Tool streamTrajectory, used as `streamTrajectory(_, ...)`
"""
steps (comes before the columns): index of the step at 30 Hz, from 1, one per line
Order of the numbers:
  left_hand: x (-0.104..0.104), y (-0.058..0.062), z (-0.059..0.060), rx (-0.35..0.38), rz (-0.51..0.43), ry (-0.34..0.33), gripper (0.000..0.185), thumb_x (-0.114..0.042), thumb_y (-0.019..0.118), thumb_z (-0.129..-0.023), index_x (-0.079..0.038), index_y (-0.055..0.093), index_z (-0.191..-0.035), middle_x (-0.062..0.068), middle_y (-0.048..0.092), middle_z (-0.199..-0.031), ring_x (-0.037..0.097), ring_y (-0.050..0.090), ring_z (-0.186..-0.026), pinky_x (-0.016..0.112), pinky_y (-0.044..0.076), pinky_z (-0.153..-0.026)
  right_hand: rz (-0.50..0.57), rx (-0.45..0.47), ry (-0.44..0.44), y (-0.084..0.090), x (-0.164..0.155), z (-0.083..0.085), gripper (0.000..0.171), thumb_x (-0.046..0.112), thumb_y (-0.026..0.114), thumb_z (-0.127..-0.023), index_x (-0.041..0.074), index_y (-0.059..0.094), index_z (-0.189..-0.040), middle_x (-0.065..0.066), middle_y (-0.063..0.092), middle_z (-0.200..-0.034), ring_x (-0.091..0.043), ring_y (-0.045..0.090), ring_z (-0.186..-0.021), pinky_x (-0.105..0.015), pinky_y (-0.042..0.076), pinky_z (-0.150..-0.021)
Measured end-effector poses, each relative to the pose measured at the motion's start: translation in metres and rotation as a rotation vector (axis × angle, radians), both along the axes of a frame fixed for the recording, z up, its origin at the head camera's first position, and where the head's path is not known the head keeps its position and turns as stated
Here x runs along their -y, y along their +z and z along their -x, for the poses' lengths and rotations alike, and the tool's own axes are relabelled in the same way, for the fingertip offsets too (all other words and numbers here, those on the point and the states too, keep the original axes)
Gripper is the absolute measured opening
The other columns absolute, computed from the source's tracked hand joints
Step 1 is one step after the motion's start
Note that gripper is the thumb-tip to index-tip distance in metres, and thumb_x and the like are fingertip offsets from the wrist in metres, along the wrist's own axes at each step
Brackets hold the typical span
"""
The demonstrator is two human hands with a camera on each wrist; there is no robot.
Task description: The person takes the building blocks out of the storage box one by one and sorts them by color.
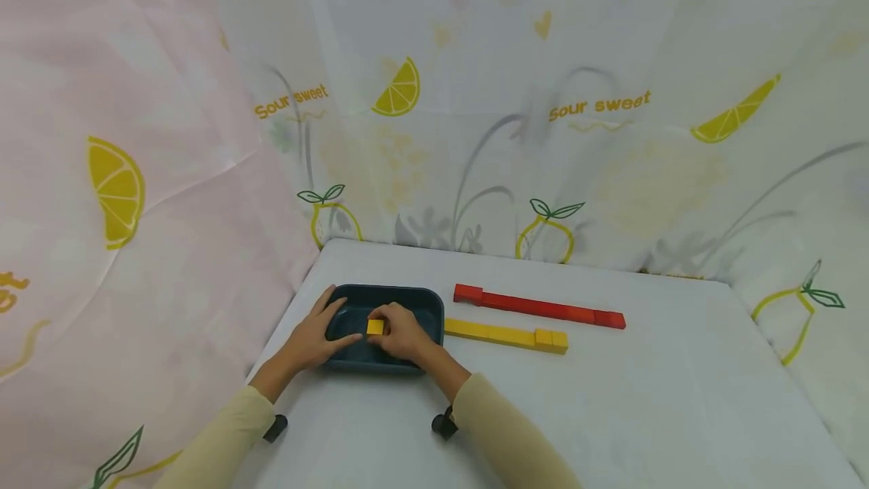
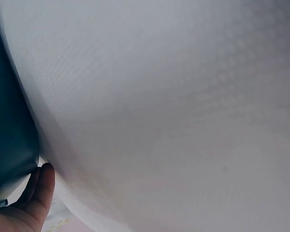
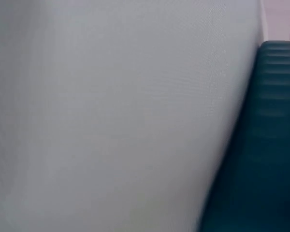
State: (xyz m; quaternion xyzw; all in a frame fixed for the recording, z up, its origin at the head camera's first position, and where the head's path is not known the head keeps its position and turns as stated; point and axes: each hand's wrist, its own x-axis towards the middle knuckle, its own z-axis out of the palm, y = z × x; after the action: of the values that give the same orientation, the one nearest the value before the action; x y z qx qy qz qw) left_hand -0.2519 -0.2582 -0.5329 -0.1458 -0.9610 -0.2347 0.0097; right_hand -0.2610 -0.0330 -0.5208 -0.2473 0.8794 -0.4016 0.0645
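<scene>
A dark teal tray lies on the white table at the left. My left hand holds its left end, with the thumb reaching in over the rim and other fingers along the far left corner. From the left wrist, fingers show against the outer side of the tray. Over the inside of the tray, my right hand pinches a yellow cube between thumb and fingers. The right wrist view has only the tray's outer wall and a sliver of a fingertip at the upper right edge.
Right of the tray runs a row of yellow blocks, with small cubes raised at its right end. Behind it lies a longer row of red blocks. A lemon-print cloth hangs behind and to the left of the white table.
</scene>
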Motion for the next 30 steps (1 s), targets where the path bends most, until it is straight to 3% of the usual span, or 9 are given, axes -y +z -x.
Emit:
streamTrajectory(10, -0.003, 0.003, 0.003, -0.005, -0.015, -0.014, 0.094, -0.062, 0.064, -0.087, -0.007, 0.031, -0.154, 0.018, 0.013, -0.165, 0.045, 0.038, -0.140, 0.065, 0.039, -0.104, 0.025, -0.019, 0.010, 0.005, -0.004, 0.002, 0.035, 0.012, 0.075, -0.088, 0.007, 0.065, -0.121, -0.006, 0.059, -0.109, -0.003, 0.051, -0.072, -0.013, 0.048, -0.066)
streamTrajectory(20, -0.002, -0.009, -0.012, 0.005, -0.012, -0.009, 0.093, -0.062, 0.064, -0.087, -0.007, 0.032, -0.154, 0.018, 0.015, -0.164, 0.045, 0.041, -0.138, 0.065, 0.042, -0.102, 0.043, -0.087, 0.084, -0.001, -0.012, -0.016, 0.037, 0.016, 0.074, -0.089, 0.006, 0.064, -0.123, -0.005, 0.061, -0.112, 0.001, 0.052, -0.074, -0.012, 0.049, -0.068)
streamTrajectory(30, 0.001, -0.002, -0.003, -0.032, -0.020, -0.006, 0.092, -0.062, 0.065, -0.086, -0.007, 0.033, -0.153, 0.018, 0.016, -0.164, 0.046, 0.043, -0.136, 0.065, 0.042, -0.101, 0.027, -0.125, 0.084, 0.026, -0.032, -0.013, 0.036, 0.015, 0.074, -0.089, 0.011, 0.063, -0.123, -0.004, 0.056, -0.110, -0.003, 0.054, -0.080, -0.013, 0.050, -0.074)
